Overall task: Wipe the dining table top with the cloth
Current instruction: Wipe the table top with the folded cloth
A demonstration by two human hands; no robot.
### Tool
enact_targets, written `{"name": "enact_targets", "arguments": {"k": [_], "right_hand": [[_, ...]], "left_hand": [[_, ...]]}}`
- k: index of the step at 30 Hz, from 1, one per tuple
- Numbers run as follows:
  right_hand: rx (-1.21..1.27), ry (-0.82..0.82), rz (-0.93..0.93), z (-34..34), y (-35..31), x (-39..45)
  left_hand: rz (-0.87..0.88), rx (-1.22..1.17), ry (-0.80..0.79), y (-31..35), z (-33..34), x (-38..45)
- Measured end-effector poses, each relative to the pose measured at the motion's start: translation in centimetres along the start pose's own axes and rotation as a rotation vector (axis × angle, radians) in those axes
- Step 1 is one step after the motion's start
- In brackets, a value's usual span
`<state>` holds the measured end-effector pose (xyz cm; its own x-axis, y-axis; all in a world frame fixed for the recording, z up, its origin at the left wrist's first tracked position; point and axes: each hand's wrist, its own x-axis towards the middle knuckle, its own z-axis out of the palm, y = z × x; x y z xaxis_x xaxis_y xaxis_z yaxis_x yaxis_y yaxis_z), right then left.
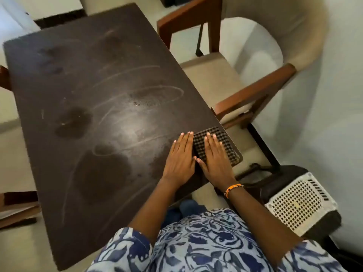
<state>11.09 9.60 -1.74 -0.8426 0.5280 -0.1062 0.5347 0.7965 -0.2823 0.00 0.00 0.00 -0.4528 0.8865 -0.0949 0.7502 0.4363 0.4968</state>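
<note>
A dark brown dining table top fills the left and middle of the view, marked with pale swirling streaks and several damp patches. At its near right corner lies a folded dark checked cloth. My left hand lies flat with straight fingers on the table at the cloth's left edge. Beside it, my right hand presses flat on top of the cloth, fingers straight. Part of the cloth is hidden under the right hand.
A wooden armchair with a beige seat stands close against the table's right side. A black box with a white perforated panel sits on the floor at lower right. Wooden furniture parts show at the left edge.
</note>
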Motion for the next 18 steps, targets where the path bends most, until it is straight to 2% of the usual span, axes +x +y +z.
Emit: {"name": "enact_targets", "arguments": {"k": [4, 11, 14, 18], "right_hand": [[-0.041, -0.089, 0.118, 1.0, 0.5, -0.8], [-0.055, -0.097, 0.131, 0.6, 0.2, 0.4], [-0.067, -0.107, 0.094, -0.1, 0.7, 0.9], [0.030, -0.097, 0.130, -1.8, 0.9, 2.1]], "left_hand": [[-0.053, -0.072, -0.003, 0.2, 0.7, 0.3], [-0.192, -0.346, -0.011, 0.4, 1.3, 0.7], [-0.294, -0.545, 0.007, 0.5, 1.2, 0.8], [-0.460, -0.729, -0.097, 0.4, 0.2, 1.4]]}}
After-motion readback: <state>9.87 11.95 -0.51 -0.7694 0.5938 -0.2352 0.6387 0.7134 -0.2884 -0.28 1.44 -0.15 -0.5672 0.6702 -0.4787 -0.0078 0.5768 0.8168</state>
